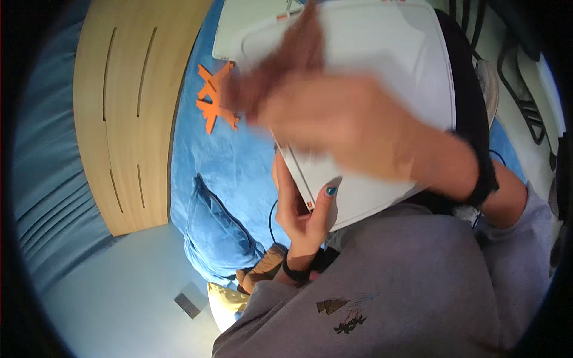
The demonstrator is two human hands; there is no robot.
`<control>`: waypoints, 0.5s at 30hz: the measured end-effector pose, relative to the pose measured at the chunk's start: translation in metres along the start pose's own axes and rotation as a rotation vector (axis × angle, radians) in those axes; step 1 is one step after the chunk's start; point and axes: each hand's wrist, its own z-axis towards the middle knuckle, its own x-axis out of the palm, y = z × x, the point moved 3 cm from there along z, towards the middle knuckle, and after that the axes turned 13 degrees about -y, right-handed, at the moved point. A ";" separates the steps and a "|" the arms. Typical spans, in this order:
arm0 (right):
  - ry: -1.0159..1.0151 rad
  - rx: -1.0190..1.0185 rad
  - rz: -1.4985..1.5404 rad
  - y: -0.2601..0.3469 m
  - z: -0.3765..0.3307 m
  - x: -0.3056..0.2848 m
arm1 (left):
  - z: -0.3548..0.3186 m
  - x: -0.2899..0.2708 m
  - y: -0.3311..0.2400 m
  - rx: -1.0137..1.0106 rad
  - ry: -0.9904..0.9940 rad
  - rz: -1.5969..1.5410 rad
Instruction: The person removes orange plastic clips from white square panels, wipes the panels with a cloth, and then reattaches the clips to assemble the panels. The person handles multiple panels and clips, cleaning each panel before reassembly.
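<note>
1. Far left, dark blue gathered fabric; beside it, a long pale wooden board with narrow dark slots.
2. Next, a soft blue plush blanket; on it, near the panel's edge, flat orange cross-shaped pieces; lower down, a blue fabric cushion.
3. A brownish-red cloth, blurred, hangs over the left part of a white, smooth, round-cornered panel; the panel lies in front of the person, above the lap.
4. The left hand is closed on the panel's lower left edge; its thumb, with a dark blue nail, presses on the upper face; the other fingers run along the side, their tips partly hidden.
5. The right hand, blurred, is above the panel, fingers curled in a grip on the cloth; exact finger positions cannot be told; a black band circles its wrist.
6. Below, a grey sweatshirt covers the person's body.
</note>
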 end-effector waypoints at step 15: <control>-0.088 0.356 0.162 -0.034 0.013 -0.005 | 0.010 0.009 -0.002 -0.052 0.024 -0.087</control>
